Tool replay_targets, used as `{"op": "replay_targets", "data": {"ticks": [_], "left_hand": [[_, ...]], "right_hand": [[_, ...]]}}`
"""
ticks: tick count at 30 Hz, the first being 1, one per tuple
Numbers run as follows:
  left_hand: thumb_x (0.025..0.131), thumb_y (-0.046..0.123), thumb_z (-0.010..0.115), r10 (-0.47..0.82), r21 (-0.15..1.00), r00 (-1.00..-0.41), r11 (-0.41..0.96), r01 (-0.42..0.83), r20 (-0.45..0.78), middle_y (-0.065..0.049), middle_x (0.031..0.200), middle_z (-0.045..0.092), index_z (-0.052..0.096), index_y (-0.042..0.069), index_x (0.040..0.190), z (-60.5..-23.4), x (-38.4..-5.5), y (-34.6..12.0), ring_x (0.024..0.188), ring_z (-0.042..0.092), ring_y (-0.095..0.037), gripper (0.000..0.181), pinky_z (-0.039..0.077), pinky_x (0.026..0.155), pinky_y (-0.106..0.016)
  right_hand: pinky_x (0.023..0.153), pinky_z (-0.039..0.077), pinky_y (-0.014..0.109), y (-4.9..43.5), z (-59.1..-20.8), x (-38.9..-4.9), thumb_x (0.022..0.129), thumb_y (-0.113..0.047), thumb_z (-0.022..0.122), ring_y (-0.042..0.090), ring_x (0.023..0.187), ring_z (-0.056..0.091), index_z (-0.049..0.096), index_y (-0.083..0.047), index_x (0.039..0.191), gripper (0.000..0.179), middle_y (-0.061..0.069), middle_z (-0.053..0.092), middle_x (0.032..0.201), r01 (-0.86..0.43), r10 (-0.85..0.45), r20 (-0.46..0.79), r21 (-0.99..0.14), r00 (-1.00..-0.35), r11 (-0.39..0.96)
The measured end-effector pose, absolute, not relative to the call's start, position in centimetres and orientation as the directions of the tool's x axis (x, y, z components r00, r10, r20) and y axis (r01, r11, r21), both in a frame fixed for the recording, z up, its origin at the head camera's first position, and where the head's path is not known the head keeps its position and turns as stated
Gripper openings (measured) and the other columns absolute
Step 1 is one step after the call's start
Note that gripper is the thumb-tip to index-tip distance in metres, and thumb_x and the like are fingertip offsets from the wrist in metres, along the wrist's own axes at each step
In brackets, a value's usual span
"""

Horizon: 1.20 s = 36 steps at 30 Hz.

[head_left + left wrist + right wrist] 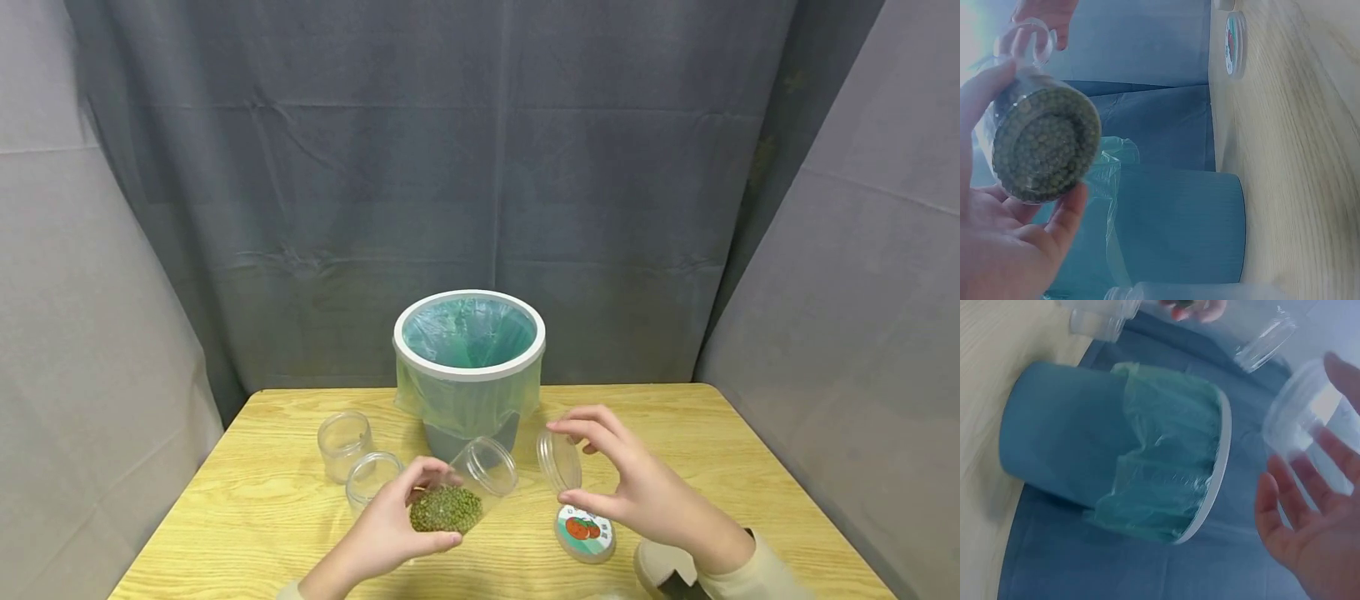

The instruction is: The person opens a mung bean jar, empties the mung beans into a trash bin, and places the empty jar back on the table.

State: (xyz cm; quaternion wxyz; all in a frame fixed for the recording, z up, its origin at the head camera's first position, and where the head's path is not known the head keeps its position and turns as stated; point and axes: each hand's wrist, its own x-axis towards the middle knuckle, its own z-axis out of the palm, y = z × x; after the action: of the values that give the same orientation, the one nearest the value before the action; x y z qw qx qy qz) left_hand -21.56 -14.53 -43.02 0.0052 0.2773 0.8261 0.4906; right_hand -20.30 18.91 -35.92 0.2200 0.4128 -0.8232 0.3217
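My left hand [397, 525] grips a clear plastic jar [480, 479] that lies tilted, its open mouth toward the right and up. Green mung beans [447, 508] have settled at its lower end; the left wrist view shows the beans [1047, 144] through the jar's base. Held on edge between the thumb and fingers of my right hand [630, 483] is a clear lid [559, 461], a short way right of the jar's mouth. Below that hand, a round lid with a tomato picture [587, 530] lies on the table.
A grey bin [472, 433] with a green liner bag [442, 392] and white rim ring stands at the table's back middle. Two clear jars, one farther back [343, 446] and one nearer [372, 477], stand left of it. A pale object [660, 562] sits by the right sleeve.
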Motion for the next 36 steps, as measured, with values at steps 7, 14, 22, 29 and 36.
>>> {"op": "replay_targets", "data": {"ticks": [7, 14, 22, 29, 36], "left_hand": [[0.079, 0.033, 0.09, 0.393, 0.871, -0.892, 0.33, 0.363, 0.223, 0.013, 0.13, 0.069, 0.055, 0.024, 0.131, -42.9, -21.4, -14.9, 0.128, 0.058, -0.011, 0.063, 0.047, 0.108, -0.031], [0.077, 0.033, 0.091, 0.344, 0.871, -0.909, 0.339, 0.355, 0.236, 0.011, 0.131, 0.069, 0.055, 0.024, 0.131, -43.1, -21.0, -15.5, 0.13, 0.059, -0.017, 0.065, 0.047, 0.109, -0.03], [0.078, 0.031, 0.09, 0.331, 0.87, -0.91, 0.337, 0.36, 0.248, 0.003, 0.133, 0.069, 0.053, 0.018, 0.133, -43.2, -21.0, -16.0, 0.127, 0.062, -0.019, 0.067, 0.048, 0.107, -0.029], [0.077, 0.029, 0.091, 0.288, 0.888, -0.935, 0.346, 0.302, 0.206, -0.005, 0.136, 0.068, 0.052, 0.013, 0.133, -43.2, -20.8, -16.0, 0.131, 0.06, -0.031, 0.071, 0.048, 0.11, -0.046], [0.08, 0.026, 0.089, 0.305, 0.912, -0.935, 0.304, 0.276, 0.182, -0.013, 0.14, 0.064, 0.049, 0.01, 0.135, -43.5, -20.7, -16.2, 0.136, 0.056, -0.039, 0.07, 0.045, 0.111, -0.055]], "right_hand": [[0.083, 0.049, 0.023, 20.7, -36.6, -20.8, 0.077, -0.014, 0.091, 0.007, 0.102, 0.052, 0.055, -0.024, 0.142, 0.074, -0.006, 0.051, 0.132, -0.704, -0.434, 0.592, -0.36, -0.679, 0.611], [0.074, 0.052, 0.027, 23.0, -38.4, -21.8, 0.083, -0.024, 0.088, 0.011, 0.099, 0.053, 0.058, -0.026, 0.139, 0.063, -0.005, 0.053, 0.125, -0.555, -0.34, 0.493, -0.397, -0.801, 0.731], [0.064, 0.043, 0.024, 26.0, -40.9, -23.4, 0.084, -0.027, 0.087, 0.016, 0.09, 0.049, 0.062, -0.016, 0.134, 0.058, 0.002, 0.056, 0.118, -0.472, -0.28, 0.454, -0.391, -0.846, 0.79], [0.068, 0.045, 0.028, 28.8, -43.0, -24.6, 0.087, -0.038, 0.083, 0.02, 0.091, 0.053, 0.063, -0.01, 0.133, 0.057, 0.008, 0.057, 0.116, -0.332, -0.225, 0.278, -0.438, -0.934, 0.836], [0.078, 0.056, 0.048, 31.0, -44.9, -25.2, 0.085, -0.033, 0.085, 0.038, 0.107, 0.063, 0.062, -0.006, 0.13, 0.058, 0.016, 0.059, 0.119, -0.295, -0.269, 0.122, -0.421, -0.955, 0.857]]}}
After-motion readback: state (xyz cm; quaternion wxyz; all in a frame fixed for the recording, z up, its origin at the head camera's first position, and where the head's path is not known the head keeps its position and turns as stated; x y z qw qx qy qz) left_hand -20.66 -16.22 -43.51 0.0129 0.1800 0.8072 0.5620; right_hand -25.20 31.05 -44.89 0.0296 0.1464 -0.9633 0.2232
